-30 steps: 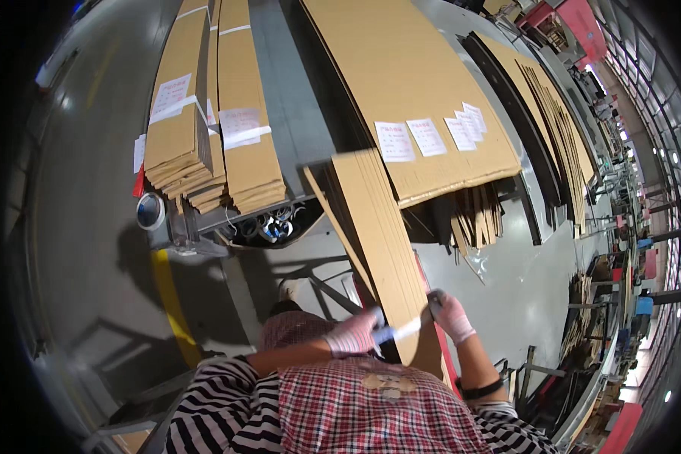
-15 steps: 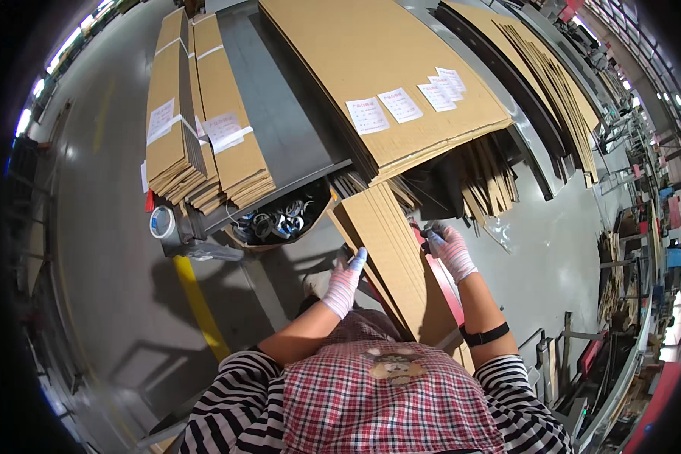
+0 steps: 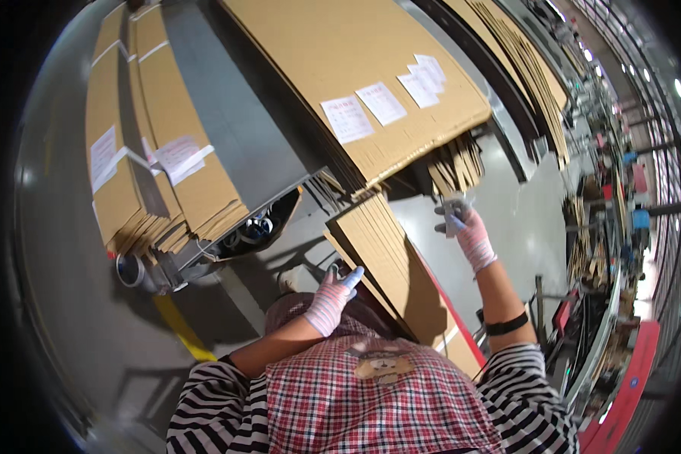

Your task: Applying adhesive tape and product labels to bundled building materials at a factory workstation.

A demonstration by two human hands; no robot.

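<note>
Both my hands wear pink-striped gloves with blue-grey fingertips. My left hand [image 3: 336,297] is beside the left edge of a stack of narrow folded cardboard pieces [image 3: 386,253], its thumb and index finger apart. Whether the thumb touches the cardboard is hard to tell. My right hand [image 3: 465,229] is raised off the stack's right side, fingers apart and slightly blurred; I make out nothing held in it. A white strap [image 3: 446,338] crosses the stack's near end, and a red edge [image 3: 467,340] runs along its right side.
Wide cardboard sheets [image 3: 356,53] with paper labels [image 3: 382,104] lie ahead. Strapped cardboard bundles [image 3: 189,144] rest left on a grey surface [image 3: 227,98]. Below are a box of dark and white loops [image 3: 257,225] and a tape roll [image 3: 131,269]. More cardboard strips [image 3: 458,166] stand beyond my right hand.
My right hand has lifted from the stack's right edge and moved right. My left hand has shifted slightly down and left beside the stack. The whole view has turned.
</note>
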